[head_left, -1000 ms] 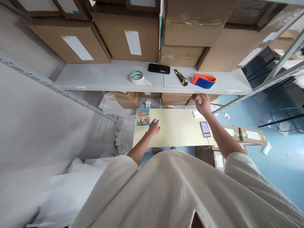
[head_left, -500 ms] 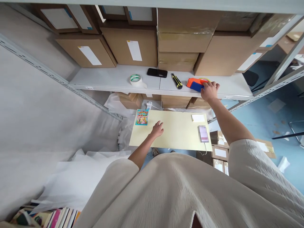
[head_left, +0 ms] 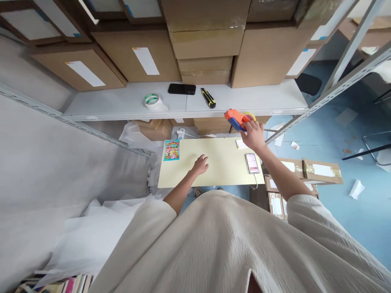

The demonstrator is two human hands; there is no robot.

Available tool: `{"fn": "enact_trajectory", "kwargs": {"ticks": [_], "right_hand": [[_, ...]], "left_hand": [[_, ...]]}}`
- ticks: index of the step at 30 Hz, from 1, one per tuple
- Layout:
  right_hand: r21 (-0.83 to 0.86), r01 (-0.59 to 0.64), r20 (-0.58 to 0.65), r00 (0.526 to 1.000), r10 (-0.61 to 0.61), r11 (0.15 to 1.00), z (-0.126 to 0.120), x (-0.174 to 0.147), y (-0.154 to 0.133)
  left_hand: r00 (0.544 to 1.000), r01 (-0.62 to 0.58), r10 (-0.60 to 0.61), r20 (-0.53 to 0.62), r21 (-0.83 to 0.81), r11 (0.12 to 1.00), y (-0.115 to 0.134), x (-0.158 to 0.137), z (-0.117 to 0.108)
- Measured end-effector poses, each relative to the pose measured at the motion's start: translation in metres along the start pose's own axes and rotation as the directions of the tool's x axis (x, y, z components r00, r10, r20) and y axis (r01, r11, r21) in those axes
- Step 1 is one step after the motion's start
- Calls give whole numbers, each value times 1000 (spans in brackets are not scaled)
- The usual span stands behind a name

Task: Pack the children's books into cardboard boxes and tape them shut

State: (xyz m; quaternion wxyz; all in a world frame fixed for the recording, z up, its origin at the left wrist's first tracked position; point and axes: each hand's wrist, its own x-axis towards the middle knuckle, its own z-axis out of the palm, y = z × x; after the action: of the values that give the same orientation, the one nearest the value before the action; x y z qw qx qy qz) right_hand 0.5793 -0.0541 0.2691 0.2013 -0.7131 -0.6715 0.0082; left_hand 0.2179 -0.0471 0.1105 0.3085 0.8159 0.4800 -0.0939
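My left hand (head_left: 200,165), fingers loosely spread, is over the pale yellow table (head_left: 224,175); I can't tell if it touches. A lit phone (head_left: 252,162) lies to its right, a colourful booklet (head_left: 171,150) to its left. Farther out, my right hand (head_left: 254,135) grips the orange-and-blue tape dispenser (head_left: 234,115) by the shelf's (head_left: 259,97) front edge. Beyond, a tape roll (head_left: 155,105), black phone (head_left: 181,89) and cutter (head_left: 208,97) lie before cardboard boxes (head_left: 259,57).

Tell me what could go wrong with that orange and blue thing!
The tape dispenser might slip, since the right hand holds it in the air near one end. It could then drop onto the table, perhaps hitting the phone. The phone's cord hangs over the table's edge, so it could get tugged.
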Motion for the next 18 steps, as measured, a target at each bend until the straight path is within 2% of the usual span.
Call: {"fn": "enact_trajectory", "kwargs": {"ticks": [4, 8, 10, 14, 18], "right_hand": [[29, -145, 167, 976, 138, 989, 48, -57, -6], [7, -313, 337, 895, 293, 950, 102, -106, -8], [3, -361, 388, 860, 332, 932, 124, -125, -7], [-11, -442, 444, 802, 400, 897, 152, -151, 0], [23, -501, 421, 790, 446, 865, 166, -160, 8]], "left_hand": [[999, -25, 24, 33, 17, 1000, 7, 7, 8], [997, -42, 40, 61, 18, 999, 8, 6, 22], [996, -39, 38, 75, 14, 999, 6, 2, 28], [993, -12, 11, 114, 9, 1000, 0, -11, 38], [991, 15, -14, 134, -5, 1000, -4, -23, 41]]}}
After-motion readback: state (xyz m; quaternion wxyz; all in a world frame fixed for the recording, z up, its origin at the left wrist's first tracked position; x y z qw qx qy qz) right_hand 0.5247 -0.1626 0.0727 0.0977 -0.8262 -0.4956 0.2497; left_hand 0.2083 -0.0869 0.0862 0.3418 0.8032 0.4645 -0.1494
